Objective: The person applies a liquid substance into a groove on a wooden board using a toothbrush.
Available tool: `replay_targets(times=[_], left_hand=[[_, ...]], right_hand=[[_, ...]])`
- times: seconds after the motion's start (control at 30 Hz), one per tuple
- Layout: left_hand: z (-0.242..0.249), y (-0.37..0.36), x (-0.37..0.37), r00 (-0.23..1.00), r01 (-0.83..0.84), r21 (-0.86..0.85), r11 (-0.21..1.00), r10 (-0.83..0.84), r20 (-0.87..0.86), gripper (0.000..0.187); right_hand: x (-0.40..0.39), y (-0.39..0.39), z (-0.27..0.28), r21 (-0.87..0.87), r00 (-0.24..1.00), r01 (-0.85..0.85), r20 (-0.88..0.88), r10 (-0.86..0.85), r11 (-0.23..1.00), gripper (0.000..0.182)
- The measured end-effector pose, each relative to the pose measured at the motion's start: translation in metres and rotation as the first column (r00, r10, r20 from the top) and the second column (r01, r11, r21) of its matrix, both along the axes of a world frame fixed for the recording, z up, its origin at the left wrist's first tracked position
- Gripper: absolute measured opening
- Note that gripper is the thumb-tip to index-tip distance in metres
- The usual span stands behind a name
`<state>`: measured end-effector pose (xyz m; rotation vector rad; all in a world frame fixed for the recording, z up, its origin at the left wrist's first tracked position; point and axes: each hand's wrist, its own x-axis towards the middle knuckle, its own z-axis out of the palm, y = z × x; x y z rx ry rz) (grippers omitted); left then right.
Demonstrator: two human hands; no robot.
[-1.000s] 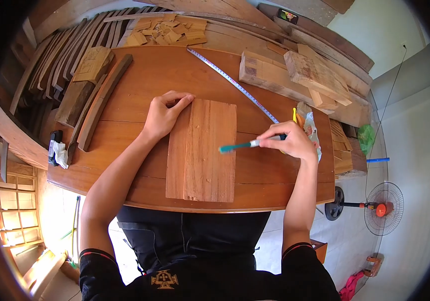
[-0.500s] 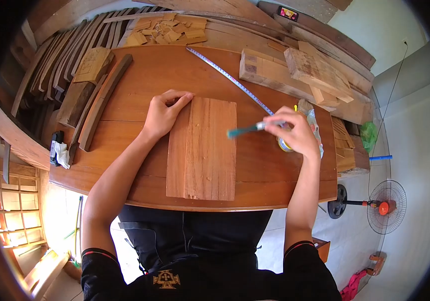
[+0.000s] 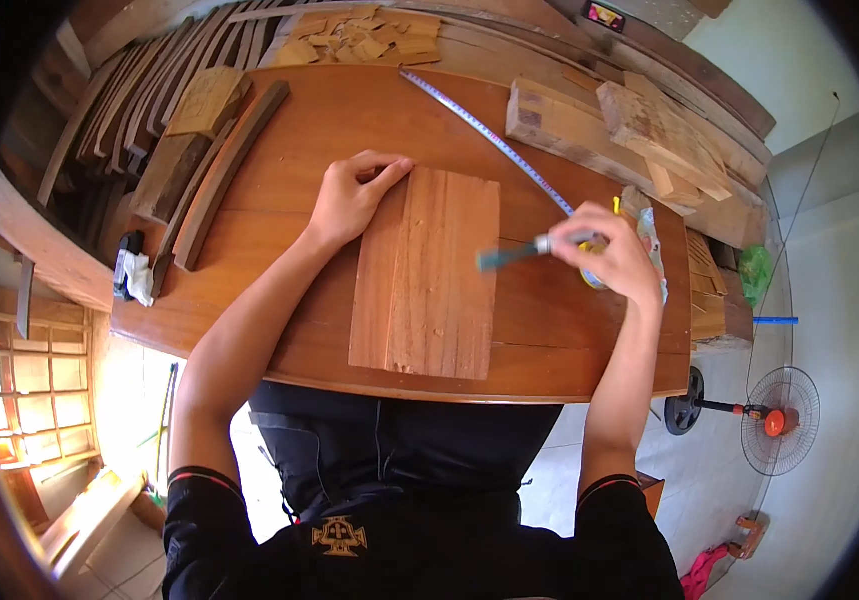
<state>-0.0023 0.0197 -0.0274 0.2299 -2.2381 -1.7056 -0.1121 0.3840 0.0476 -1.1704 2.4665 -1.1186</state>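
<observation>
A rectangular wooden board point(image 3: 439, 280) lies flat on the brown table, a lengthwise line or step near its left side. My left hand point(image 3: 354, 200) rests at its upper left corner, fingers curled and thumb against the edge. Just right of the board, my right hand point(image 3: 614, 250) is closed around a slim brush-like tool point(image 3: 514, 256), whose green end points left over the board's right edge. Motion smears this end, so contact with the wood cannot be told. Partly hidden beneath my right hand is a round yellow-rimmed item point(image 3: 591, 280).
A measuring tape point(image 3: 489, 138) stretches diagonally across the table point(image 3: 329, 120). Wood blocks point(image 3: 659, 135) are stacked at the right, dark strips point(image 3: 234, 175) lie left. Wood chips point(image 3: 364, 40) cover the back. A black object with white tissue point(image 3: 134, 272) sits at the left edge; a fan point(image 3: 779, 420) stands right.
The view has shifted, so the table and board appear farther right and slightly higher. My right hand still holds the tool beside the board; my left hand stays at the corner.
</observation>
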Motion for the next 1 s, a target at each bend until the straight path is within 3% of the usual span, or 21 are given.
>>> replay_targets(times=[0.07,0.1,0.13,0.2,0.3,0.33,0.4,0.6,0.63,0.67,0.73,0.77,0.87,0.9,1.0], left_hand=[[0.004,0.002,0.001,1.000,-0.011,0.006,1.000,0.011,0.002,0.031],[0.005,0.001,0.000,1.000,-0.014,0.005,1.000,0.014,0.007,0.032],[0.005,0.001,0.000,1.000,-0.016,0.009,1.000,0.015,0.010,0.032],[0.001,0.002,0.001,1.000,-0.013,0.008,1.000,0.012,0.007,0.032],[-0.002,-0.001,-0.003,1.000,0.000,-0.011,1.000,0.000,-0.028,0.032],[-0.002,-0.001,-0.002,1.000,0.005,-0.003,1.000,-0.005,-0.031,0.032],[-0.001,0.000,-0.002,1.000,0.008,0.007,1.000,-0.008,-0.027,0.031],[0.001,0.001,0.000,1.000,-0.006,0.031,0.999,0.006,0.020,0.032],[0.001,0.001,0.000,1.000,-0.004,0.024,1.000,0.004,0.003,0.032],[0.000,0.001,0.000,1.000,-0.001,0.016,1.000,0.001,-0.013,0.032],[0.001,0.001,-0.001,1.000,-0.001,-0.004,1.000,0.001,-0.021,0.033],[0.001,0.001,-0.001,1.000,-0.004,-0.016,1.000,0.003,-0.014,0.033],[0.003,0.001,0.001,1.000,0.004,-0.013,1.000,-0.003,0.031,0.032],[0.005,0.001,0.002,0.999,0.009,-0.007,1.000,-0.009,0.044,0.032],[0.007,0.002,0.002,0.999,0.018,-0.012,1.000,-0.018,0.049,0.033]], right_hand=[[0.003,0.001,0.002,0.086,0.974,-0.204,0.115,0.194,0.975,0.019],[0.001,-0.004,-0.004,-0.011,0.978,-0.209,0.026,0.209,0.978,0.018],[0.001,-0.005,-0.006,-0.002,0.996,-0.085,0.031,0.086,0.996,0.016],[-0.001,-0.012,-0.016,-0.153,0.985,0.175,0.036,-0.171,0.973,0.014],[0.003,-0.009,-0.010,-0.098,0.999,0.033,0.023,-0.031,0.995,0.015],[0.004,-0.007,-0.005,-0.044,0.988,-0.137,0.066,0.140,0.990,0.015],[0.012,-0.011,0.004,0.109,0.957,-0.241,0.191,0.217,0.964,0.015],[0.009,-0.025,-0.013,-0.128,0.978,0.166,-0.107,-0.180,0.978,0.019],[0.012,-0.024,-0.011,-0.126,0.995,0.100,-0.002,-0.101,0.987,0.019],[0.012,-0.022,-0.007,-0.054,0.998,-0.063,-0.016,0.062,0.997,0.019],[0.021,-0.024,-0.005,-0.021,0.962,-0.215,0.170,0.215,0.976,0.017],[0.022,-0.026,-0.005,-0.018,0.960,-0.228,0.163,0.228,0.973,0.017],[0.016,-0.025,-0.004,-0.024,0.994,-0.093,-0.051,0.092,0.995,0.016],[0.015,-0.028,-0.007,-0.106,0.995,0.001,-0.097,-0.012,0.994,0.016],[0.018,-0.034,-0.011,-0.141,0.981,0.093,-0.158,-0.115,0.986,0.016]])
